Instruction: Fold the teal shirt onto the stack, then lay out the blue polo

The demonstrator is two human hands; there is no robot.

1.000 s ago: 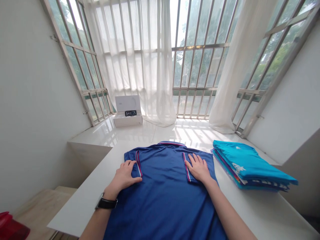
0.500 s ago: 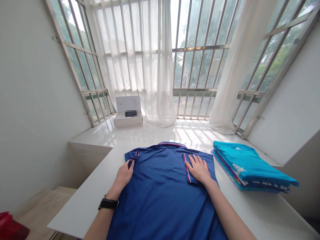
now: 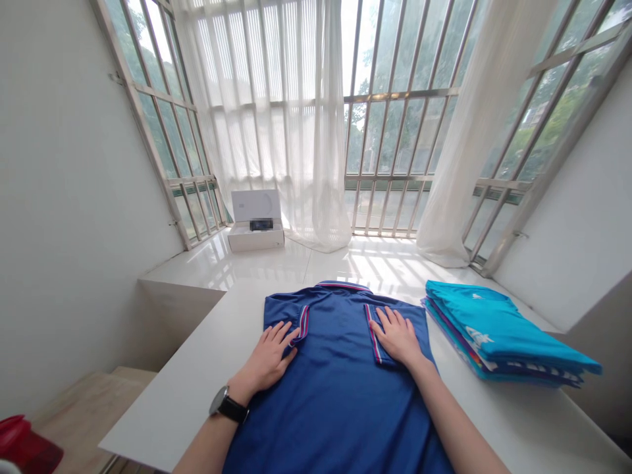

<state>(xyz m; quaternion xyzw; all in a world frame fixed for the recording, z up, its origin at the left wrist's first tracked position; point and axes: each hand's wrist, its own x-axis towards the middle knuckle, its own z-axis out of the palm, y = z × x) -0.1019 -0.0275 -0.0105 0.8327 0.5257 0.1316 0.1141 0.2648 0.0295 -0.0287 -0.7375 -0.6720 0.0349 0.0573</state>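
A dark blue polo shirt (image 3: pixel 340 388) lies spread on the white table, its collar (image 3: pixel 343 286) at the far end. Both short sleeves are folded inward over the body, showing red, white and blue striped cuffs. My left hand (image 3: pixel 270 355) rests on the folded left sleeve (image 3: pixel 302 322), fingers stretched out near the cuff. On the folded right sleeve (image 3: pixel 374 332), my right hand (image 3: pixel 399 336) lies flat with its fingers spread. A watch with a black strap (image 3: pixel 230 405) is on my left wrist.
To the right stands a stack of folded shirts (image 3: pixel 503 329), bright blue on top. An open white box (image 3: pixel 257 238) sits on the window ledge by the curtains (image 3: pixel 316 131). The white table's left edge (image 3: pixel 162 368) drops off toward a red object (image 3: pixel 29 444) below.
My left hand has let go of its pinch on the left cuff and opened onto the sleeve, which now lies folded further inward. My right hand stays on the right sleeve.
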